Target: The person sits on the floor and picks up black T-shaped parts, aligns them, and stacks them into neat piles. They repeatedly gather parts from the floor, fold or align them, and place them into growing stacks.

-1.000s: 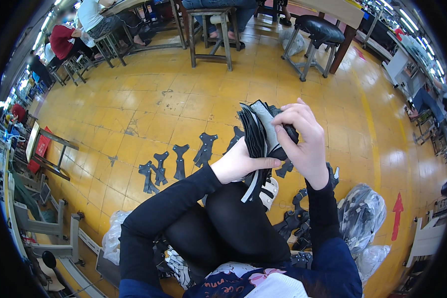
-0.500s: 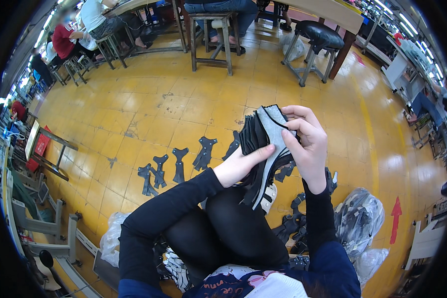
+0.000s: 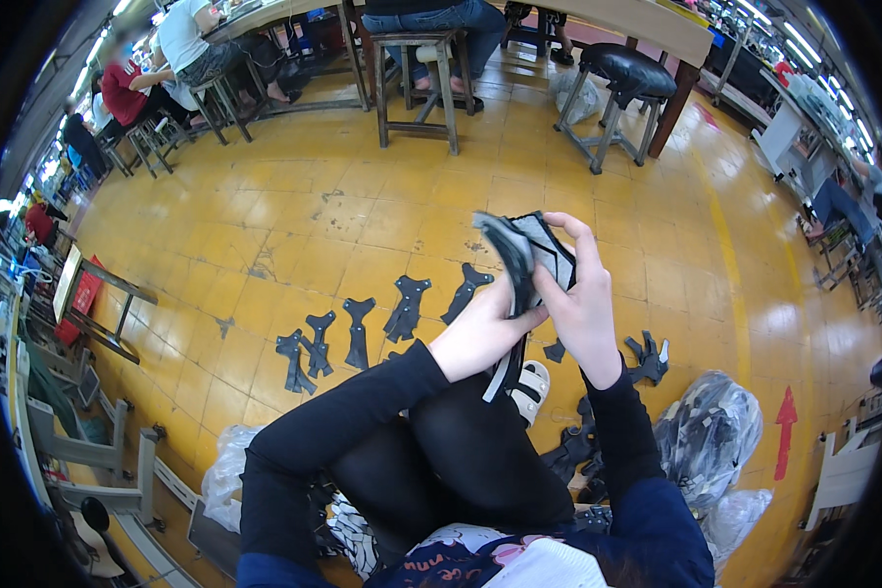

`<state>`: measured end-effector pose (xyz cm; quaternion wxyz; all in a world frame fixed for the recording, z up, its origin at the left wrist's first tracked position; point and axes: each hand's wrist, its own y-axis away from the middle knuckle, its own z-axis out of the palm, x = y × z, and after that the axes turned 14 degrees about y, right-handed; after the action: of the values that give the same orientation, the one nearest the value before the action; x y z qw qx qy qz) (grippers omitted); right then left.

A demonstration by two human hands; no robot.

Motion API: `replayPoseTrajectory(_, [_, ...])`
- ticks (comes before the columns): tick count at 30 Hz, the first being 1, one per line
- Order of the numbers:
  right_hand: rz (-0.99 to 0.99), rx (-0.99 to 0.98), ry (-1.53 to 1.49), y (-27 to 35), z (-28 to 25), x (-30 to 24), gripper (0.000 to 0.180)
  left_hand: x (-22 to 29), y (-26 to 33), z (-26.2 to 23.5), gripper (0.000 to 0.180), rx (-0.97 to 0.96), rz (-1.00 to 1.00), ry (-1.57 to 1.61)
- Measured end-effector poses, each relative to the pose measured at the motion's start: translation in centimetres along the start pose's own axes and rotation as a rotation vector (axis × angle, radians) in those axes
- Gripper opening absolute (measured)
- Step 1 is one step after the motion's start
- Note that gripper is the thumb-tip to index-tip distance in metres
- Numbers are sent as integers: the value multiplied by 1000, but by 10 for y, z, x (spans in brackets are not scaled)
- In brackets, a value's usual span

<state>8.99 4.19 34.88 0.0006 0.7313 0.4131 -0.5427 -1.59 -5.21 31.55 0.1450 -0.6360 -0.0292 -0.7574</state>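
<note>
Above my knees, both my hands are on a stack of black and grey cut strap pieces with flared upper ends. My left hand is closed around the stack from the left, its thumb pointing right. With thumb and fingers, my right hand pinches the right part of the stack. The upper ends are parted, and the left portion is blurred. A narrow grey-edged tail hangs below the hands. In a row on the floor beyond my left arm lie several black strap pieces of similar outline, some in small overlapping piles.
Clear plastic bags of dark pieces stand at my right, near more black pieces on the floor. A pale sandal shows below my hands. Ahead are a black-seated stool, a wooden stool and seated people at tables.
The stack has turned, and its upper end has parted, with one portion swung left. My right hand has shifted slightly left and down. The floor pieces stay put.
</note>
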Motion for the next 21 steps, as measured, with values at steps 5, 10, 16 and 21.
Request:
replayPoseTrajectory(5, [-10, 151, -23, -2, 4, 6, 38, -8, -7, 2, 47, 10, 216, -255])
replayPoseTrajectory(10, [-9, -7, -72, 8, 11, -11, 45, 0, -4, 1, 34, 73, 106, -330])
replayPoseTrajectory(16, [-494, -62, 215, 3, -4, 3, 83, 20, -2, -9, 46, 7, 78, 191])
replayPoseTrajectory(21, [-737, -220, 94, -9, -19, 20, 61, 20, 2, -14, 68, -114, 36, 79])
